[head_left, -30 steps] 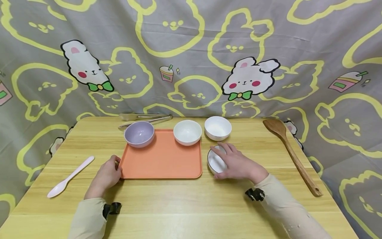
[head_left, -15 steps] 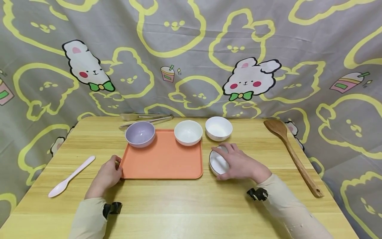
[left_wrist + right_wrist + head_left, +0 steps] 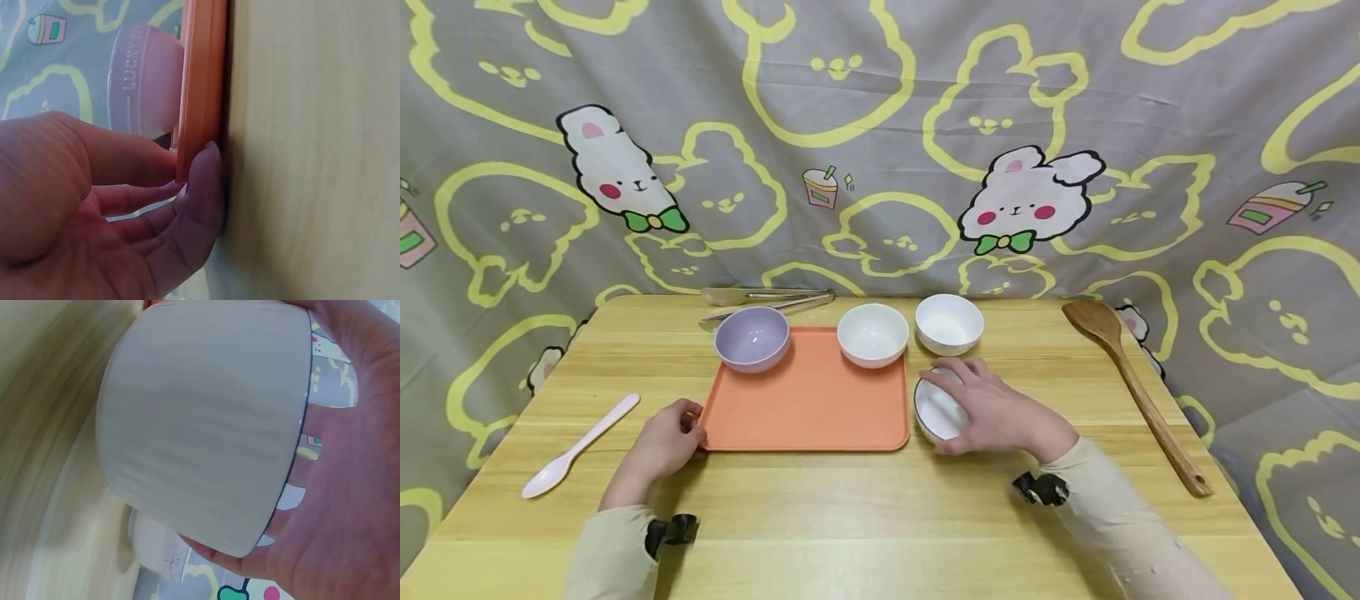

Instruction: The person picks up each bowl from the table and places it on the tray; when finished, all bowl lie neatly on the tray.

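An orange tray (image 3: 805, 408) lies on the table, and my left hand (image 3: 666, 442) pinches its near left corner. In the left wrist view the tray edge (image 3: 203, 87) sits between thumb and fingers. A purple bowl (image 3: 752, 340) stands at the tray's far left corner, a white bowl (image 3: 872, 335) at its far right corner. Just right of the tray, my right hand (image 3: 1000, 412) spans a white bowl with a dark rim (image 3: 940, 408), thumb and fingers gripping opposite sides. The right wrist view shows that bowl's outer wall (image 3: 200, 425) up close.
Another white bowl (image 3: 949, 323) stands behind the right hand. Metal tongs (image 3: 767, 296) lie at the back edge. A pale pink spoon (image 3: 580, 446) is at the left, a wooden spatula (image 3: 1135, 387) at the right. A patterned curtain (image 3: 880, 150) hangs behind the table.
The dark-rimmed bowl and my right hand shift slightly right, then left toward the tray. My left wrist has moved a little left while the fingers stay at the tray corner.
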Demonstrator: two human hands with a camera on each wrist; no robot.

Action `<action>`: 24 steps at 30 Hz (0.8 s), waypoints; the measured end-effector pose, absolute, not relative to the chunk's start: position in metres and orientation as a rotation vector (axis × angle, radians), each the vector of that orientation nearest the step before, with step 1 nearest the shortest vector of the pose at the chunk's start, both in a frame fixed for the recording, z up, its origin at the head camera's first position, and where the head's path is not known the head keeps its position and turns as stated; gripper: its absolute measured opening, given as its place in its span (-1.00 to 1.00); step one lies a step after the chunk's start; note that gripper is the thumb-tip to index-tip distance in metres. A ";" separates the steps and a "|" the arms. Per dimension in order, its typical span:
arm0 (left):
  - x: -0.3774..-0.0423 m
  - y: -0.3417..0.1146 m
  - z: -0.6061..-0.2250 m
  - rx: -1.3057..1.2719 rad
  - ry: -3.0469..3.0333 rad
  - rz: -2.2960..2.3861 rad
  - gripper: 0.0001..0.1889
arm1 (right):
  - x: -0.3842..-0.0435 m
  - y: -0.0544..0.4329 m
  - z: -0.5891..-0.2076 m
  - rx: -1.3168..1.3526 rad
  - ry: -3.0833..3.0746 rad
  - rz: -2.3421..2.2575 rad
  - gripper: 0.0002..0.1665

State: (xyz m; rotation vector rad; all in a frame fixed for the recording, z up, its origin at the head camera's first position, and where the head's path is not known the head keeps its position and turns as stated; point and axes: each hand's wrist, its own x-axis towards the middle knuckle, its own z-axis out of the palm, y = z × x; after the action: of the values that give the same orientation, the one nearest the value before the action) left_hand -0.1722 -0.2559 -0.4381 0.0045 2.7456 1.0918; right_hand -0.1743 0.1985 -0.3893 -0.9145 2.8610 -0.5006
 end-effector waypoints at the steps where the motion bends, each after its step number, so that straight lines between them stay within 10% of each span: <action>1: -0.171 -0.256 -0.438 0.001 2.745 1.099 -0.67 | -0.174 0.197 -0.389 -0.920 2.857 -0.500 0.14; 24: -0.170 -0.257 -0.443 0.031 2.728 1.174 -0.72 | -0.193 0.147 -0.384 -1.170 2.759 -0.431 0.13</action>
State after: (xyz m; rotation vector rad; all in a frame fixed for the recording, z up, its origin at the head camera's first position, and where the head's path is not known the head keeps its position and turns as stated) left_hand -0.1700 -0.2570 -0.4432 0.0309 2.7275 1.1741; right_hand -0.1927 0.1466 -0.3841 -1.1702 2.7594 -0.4309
